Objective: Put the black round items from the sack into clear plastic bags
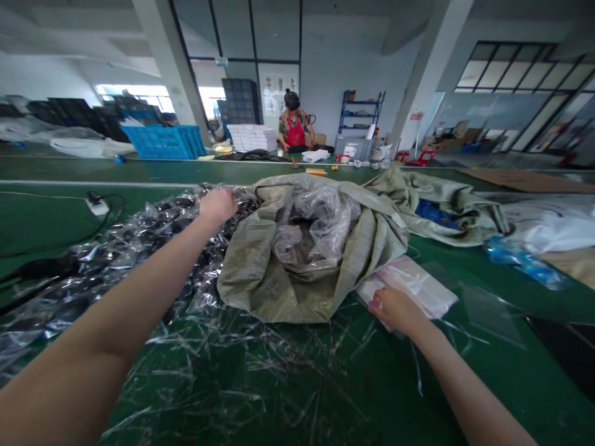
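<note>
Strips (279,365) litter the lower centre. At lower right, the right hand (395,310) curls at the bags (425,288); whether it grips, I cannot tell. Mid-frame, the sack (297,297) gapes. Left of centre, the left hand (218,205) curls at wrapped pieces (153,226), its grasp unclear. Upper centre shows a person (294,127).

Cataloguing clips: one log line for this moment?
left hand: at plastic-wrapped pile | right hand: at plastic bags | between: open woven sack
</note>
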`<state>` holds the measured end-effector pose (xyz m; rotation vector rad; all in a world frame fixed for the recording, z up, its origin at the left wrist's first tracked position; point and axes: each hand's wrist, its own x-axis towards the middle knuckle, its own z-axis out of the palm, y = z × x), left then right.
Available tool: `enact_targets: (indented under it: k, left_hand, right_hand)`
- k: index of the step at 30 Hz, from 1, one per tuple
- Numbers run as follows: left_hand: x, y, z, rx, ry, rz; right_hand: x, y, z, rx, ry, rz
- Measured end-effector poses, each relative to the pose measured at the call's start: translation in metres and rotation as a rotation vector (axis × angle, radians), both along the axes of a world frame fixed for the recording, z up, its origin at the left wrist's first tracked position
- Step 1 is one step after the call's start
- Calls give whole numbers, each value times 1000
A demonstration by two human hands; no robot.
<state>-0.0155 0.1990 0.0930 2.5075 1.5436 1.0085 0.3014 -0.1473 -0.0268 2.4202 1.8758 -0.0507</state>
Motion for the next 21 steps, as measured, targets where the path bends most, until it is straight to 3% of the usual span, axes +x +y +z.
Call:
enact_targets:
  k: [3,5,6,9,12,17,21]
  left_hand:
    - [54,-27,-5,92,82,-178]
    - [98,-45,-19,50,269,-401]
    - [121,-52,-29,-7,348,-439]
    - [183,-56,-60,-203,528,-382]
    - [230,-40,-87,-302,578,-361]
    - [276,-7,-112,-450,618,-310]
    - [280,4,-117,-451,607,-314]
  right_hand:
    - [-4,-3,-3,8,-36,-28]
    - [-6,-3,-4,7,-48,-67]
    - [-7,-3,-5,1,-47,-86]
    - [-6,-4,-6,-13,-21,-120]
    - [-3,-7,-6,-1,-4,-152]
    - [6,-8,-8,78,40,-174]
    - [15,-12,-14,205,13,-199]
